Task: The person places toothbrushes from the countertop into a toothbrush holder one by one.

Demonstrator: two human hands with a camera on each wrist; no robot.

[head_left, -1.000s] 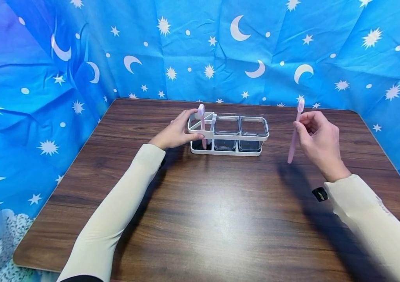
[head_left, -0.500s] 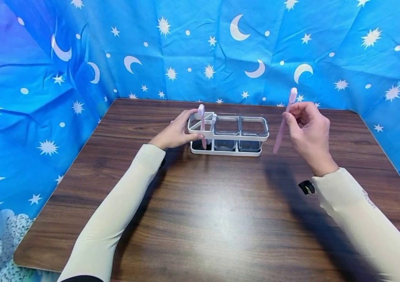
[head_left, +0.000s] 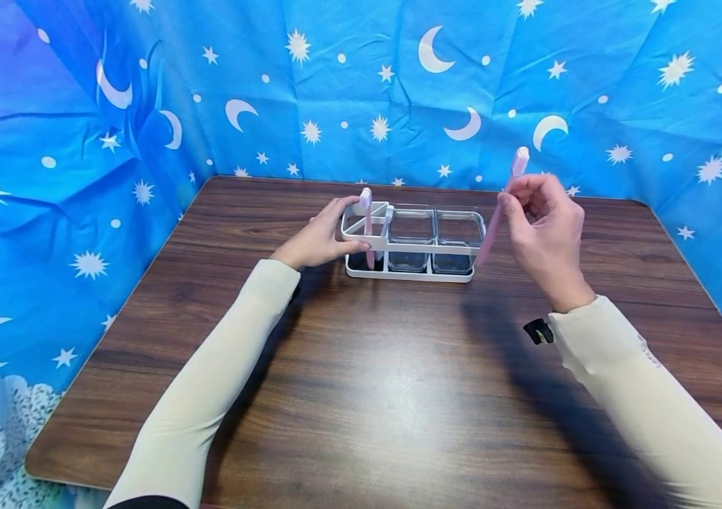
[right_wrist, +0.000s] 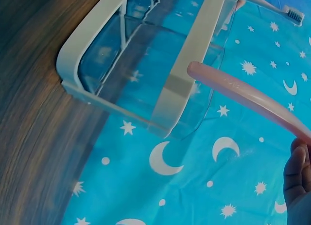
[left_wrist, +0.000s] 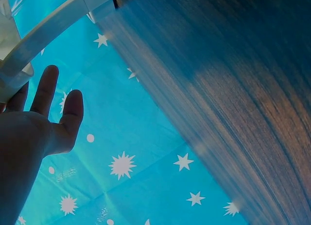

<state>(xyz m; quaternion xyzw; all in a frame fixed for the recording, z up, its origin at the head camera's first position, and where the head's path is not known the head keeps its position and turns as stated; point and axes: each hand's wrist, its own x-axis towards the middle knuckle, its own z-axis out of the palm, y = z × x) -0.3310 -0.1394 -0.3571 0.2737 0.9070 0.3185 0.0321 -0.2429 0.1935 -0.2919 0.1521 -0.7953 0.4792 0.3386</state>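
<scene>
A white toothbrush holder (head_left: 427,249) with two clear cups (head_left: 409,226) stands on the table. A pink toothbrush (head_left: 368,219) is upright in its left section, head up. My left hand (head_left: 321,239) grips the holder's left end, thumb at the front rail and a finger at the back; the left wrist view shows other fingers (left_wrist: 73,108) off it. My right hand (head_left: 548,226) pinches a second pink toothbrush (head_left: 493,230), bristles up, tilted. In the right wrist view this brush's handle end (right_wrist: 199,69) overlaps the holder's right end; whether they touch I cannot tell.
The brown wooden table (head_left: 361,396) runs beneath both arms. Behind it and at the sides hangs a blue cloth (head_left: 335,85) with white moons and stars. A patterned white fabric (head_left: 23,438) shows at the lower left.
My right hand has moved left and slightly up with its toothbrush, bringing the handle end beside the holder's right end. The brush tilts more. My left hand and the holder stay put.
</scene>
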